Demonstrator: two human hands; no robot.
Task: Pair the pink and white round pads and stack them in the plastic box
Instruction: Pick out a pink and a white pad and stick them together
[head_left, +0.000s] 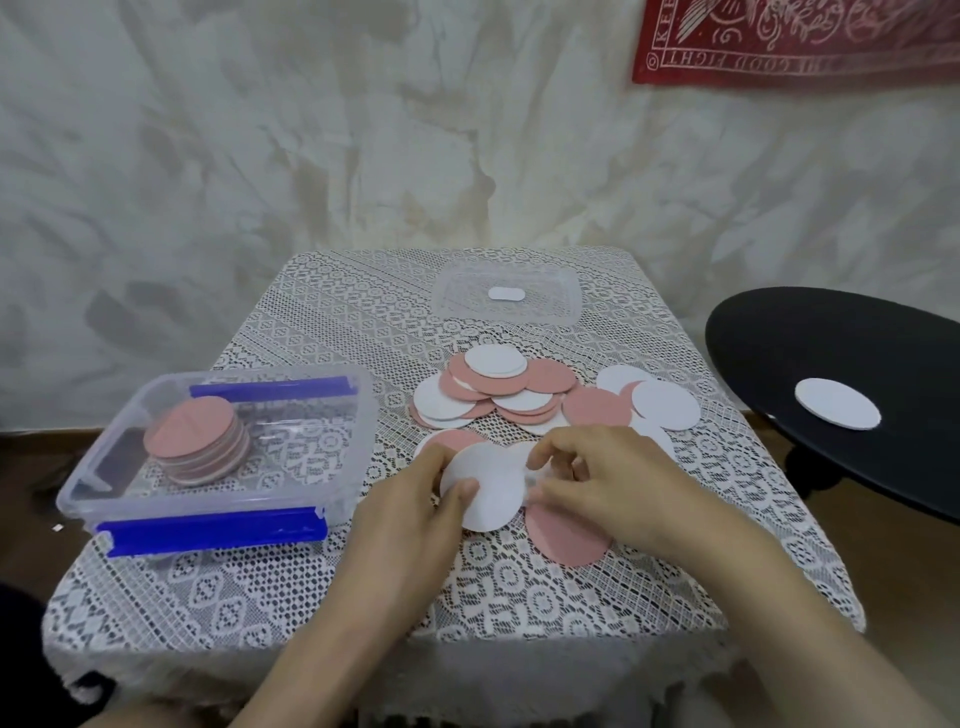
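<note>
My left hand (410, 499) and my right hand (597, 478) both grip a white round pad (491, 491) just above the lace-covered table (311, 587). A pink pad (566, 535) lies flat under my right hand. Behind the hands a loose pile of pink and white pads (506, 389) spreads across the table's middle. At the left stands the clear plastic box (337, 415) with blue clips; inside it is a neat stack of pads (195, 439) with a pink one on top.
The box's clear lid (452, 306) lies at the back of the table. A black round side table (831, 364) at the right carries one white pad (837, 404). A wall rises close behind; a red cloth (795, 41) hangs top right.
</note>
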